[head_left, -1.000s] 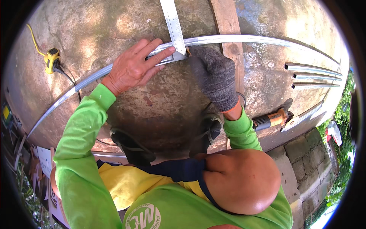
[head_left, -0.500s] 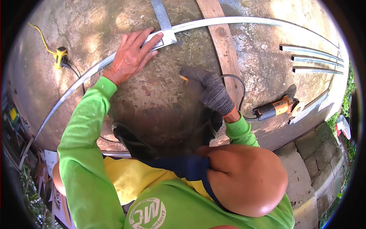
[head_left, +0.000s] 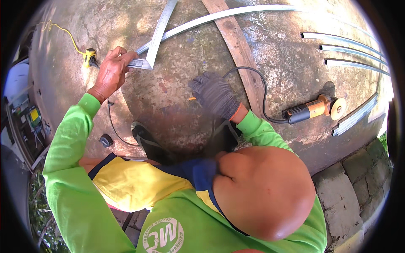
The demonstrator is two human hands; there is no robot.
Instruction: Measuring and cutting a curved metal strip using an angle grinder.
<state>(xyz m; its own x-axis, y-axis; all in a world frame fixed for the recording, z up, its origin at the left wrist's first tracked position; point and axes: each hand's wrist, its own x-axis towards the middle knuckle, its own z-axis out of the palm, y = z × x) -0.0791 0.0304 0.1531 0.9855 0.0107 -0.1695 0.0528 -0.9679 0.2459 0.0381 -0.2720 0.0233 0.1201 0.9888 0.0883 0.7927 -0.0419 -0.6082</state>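
My left hand (head_left: 112,72) is closed on the short handle of a metal try square (head_left: 157,39). The square's blade points away from me and crosses a long silver metal tube (head_left: 211,17), which lies on the concrete. No part of the tube shows to the left of my left hand. In a dark grey knitted glove, my right hand (head_left: 214,93) hovers over or rests on the concrete to the right. An orange-tipped pencil (head_left: 192,98) sticks out from its closed fingers; the rest of it is hidden.
An angle grinder (head_left: 314,109) lies at the right, its black cord looping past a wooden plank (head_left: 236,40) under the tube. Several shorter tubes (head_left: 344,40) lie at the far right. A yellow socket (head_left: 89,56) and round black object (head_left: 105,140) are left.
My left hand has drawn the square left and nearer, and its blade now slants right instead of left. The tube no longer extends to the lower left. The view has shifted.
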